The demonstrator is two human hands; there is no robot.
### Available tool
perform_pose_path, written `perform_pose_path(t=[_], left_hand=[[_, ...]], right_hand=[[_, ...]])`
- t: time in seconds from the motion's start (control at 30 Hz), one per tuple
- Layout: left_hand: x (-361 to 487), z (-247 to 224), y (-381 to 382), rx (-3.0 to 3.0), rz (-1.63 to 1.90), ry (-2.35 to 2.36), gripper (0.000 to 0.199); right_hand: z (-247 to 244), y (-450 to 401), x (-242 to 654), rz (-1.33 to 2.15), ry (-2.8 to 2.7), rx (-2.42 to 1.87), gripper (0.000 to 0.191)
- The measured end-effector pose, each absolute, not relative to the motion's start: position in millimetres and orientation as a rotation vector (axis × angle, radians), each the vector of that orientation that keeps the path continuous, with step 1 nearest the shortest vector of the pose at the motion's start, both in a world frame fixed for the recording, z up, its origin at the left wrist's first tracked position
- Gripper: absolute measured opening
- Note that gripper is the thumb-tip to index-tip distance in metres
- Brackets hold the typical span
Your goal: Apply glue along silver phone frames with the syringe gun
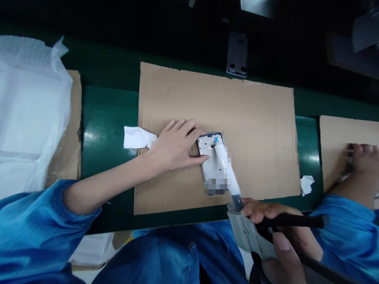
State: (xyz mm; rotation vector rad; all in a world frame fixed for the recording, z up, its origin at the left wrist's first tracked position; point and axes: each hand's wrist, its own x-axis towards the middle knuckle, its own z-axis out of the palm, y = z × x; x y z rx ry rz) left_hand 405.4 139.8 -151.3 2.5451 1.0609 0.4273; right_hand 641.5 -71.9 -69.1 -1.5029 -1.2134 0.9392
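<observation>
A silvery phone frame lies on the cardboard sheet, part of it blurred out. My left hand grips its left side, with fingertips at the top corner and the thumb on the edge lower down. From the lower right, my right hand is wrapped around the handle of a grey dispensing gun. The gun carries a white cartridge that slants across the frame. Its blue nozzle tip is over the frame's top end; whether it touches cannot be seen. A folded white cloth lies beside my left wrist.
Another phone frame lies beyond the cardboard's far edge on the dark green table. White foam sheeting covers cardboard at left. A crumpled white scrap is at right, near another person's hand over a second cardboard.
</observation>
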Motion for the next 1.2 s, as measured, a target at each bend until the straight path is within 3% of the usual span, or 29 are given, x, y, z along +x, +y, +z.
perform_pose_path(t=[0.23, 0.9, 1.2], left_hand=[[406.3, -151.1, 139.9, 2.528, 0.419, 1.071, 0.057], [405.8, -159.1, 138.3, 2.589, 0.514, 1.020, 0.061], [406.1, -156.5, 138.3, 2.567, 0.489, 1.033, 0.064]], right_hand=[[-69.9, -71.4, 632.1, 0.861, -1.231, -1.498, 0.025], [-71.2, -58.7, 598.3, 0.565, -1.256, -1.526, 0.014], [-67.3, -56.3, 596.3, 0.556, -1.226, -1.526, 0.025]])
